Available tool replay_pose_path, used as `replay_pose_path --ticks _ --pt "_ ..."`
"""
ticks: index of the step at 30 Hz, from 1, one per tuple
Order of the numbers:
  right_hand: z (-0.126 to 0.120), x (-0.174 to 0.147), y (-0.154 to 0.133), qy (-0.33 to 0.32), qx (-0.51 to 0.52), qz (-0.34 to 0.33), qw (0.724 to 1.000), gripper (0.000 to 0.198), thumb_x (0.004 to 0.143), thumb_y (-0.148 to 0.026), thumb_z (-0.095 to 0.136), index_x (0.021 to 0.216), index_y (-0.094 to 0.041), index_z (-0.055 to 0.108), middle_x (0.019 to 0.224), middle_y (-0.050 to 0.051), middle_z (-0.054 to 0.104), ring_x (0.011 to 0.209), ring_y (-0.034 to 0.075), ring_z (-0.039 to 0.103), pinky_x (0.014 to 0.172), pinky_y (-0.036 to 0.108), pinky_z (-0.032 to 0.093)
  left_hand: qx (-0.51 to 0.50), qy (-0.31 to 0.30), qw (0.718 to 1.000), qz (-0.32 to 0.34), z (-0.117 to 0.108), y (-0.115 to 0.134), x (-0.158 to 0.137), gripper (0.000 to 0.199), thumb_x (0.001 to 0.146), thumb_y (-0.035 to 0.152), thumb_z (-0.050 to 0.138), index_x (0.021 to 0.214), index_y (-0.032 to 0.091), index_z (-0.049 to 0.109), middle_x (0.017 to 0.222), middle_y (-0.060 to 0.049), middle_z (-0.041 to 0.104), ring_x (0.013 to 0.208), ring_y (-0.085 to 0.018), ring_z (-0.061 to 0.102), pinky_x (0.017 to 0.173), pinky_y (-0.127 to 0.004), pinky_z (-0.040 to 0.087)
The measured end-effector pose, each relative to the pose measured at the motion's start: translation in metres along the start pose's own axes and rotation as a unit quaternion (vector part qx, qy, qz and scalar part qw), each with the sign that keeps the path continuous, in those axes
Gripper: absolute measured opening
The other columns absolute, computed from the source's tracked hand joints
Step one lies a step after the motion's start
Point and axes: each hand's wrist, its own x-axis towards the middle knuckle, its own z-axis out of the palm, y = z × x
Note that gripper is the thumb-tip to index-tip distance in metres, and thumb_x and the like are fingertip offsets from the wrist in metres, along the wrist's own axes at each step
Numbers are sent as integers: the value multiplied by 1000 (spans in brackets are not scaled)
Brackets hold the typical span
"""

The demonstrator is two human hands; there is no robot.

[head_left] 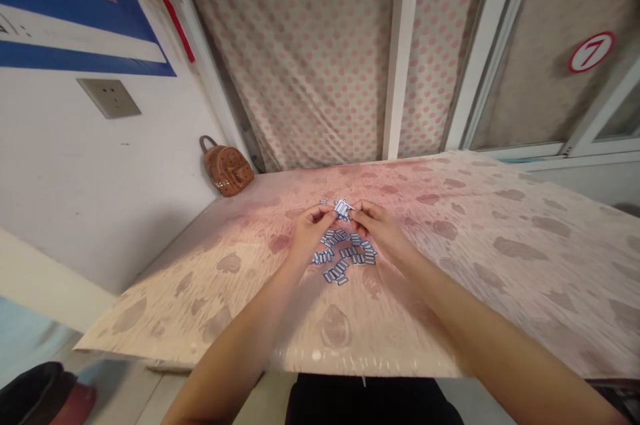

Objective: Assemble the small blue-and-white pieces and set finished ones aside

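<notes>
Both my hands are raised a little over the table, with a few small white pieces with blue edges (342, 208) between their fingertips. My left hand (314, 225) pinches these pieces from the left, thumb against fingers. From the other side, my right hand (376, 220) is closed with its fingertips at their right edge. Below and nearer to me lies a loose scatter of similar blue-edged white pieces (336, 270), several of them overlapping. Whether they are cards or labels is too small to tell.
A pale tablecloth with leaf shapes (515, 248) covers the table. A small brown backpack-shaped bag (229, 170) stands at the far left corner by the wall. Behind the table hang dotted curtains (320, 58). A wall socket (110, 98) is at left.
</notes>
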Motion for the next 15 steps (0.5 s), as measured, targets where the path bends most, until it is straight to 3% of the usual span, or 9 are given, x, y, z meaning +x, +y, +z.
replay_pose_path --ticks 3,7,15 --pt "1 1 5 15 -47 -50 998 15 78 -34 64 82 -21 57 61 -5 54 51 10 47 51 24 35 -14 -2 1000 -25 -1 -2 2 26 66 37 75 76 15 68 69 0 67 63 -11 63 64 -23 51" --pt "3 0 9 -3 -101 -93 991 30 81 -24 60 111 -25 60 75 -3 58 62 13 50 58 26 38 2 4 999 -46 -3 -6 4 19 64 30 73 73 13 67 67 0 67 58 -10 61 61 -21 48" --pt "2 0 16 -31 -186 -117 975 33 85 -21 52 116 -24 59 78 -1 55 64 13 47 59 27 38 33 -17 997 -64 -9 -10 7 14 66 25 66 72 13 69 64 0 65 57 -9 58 60 -20 45"
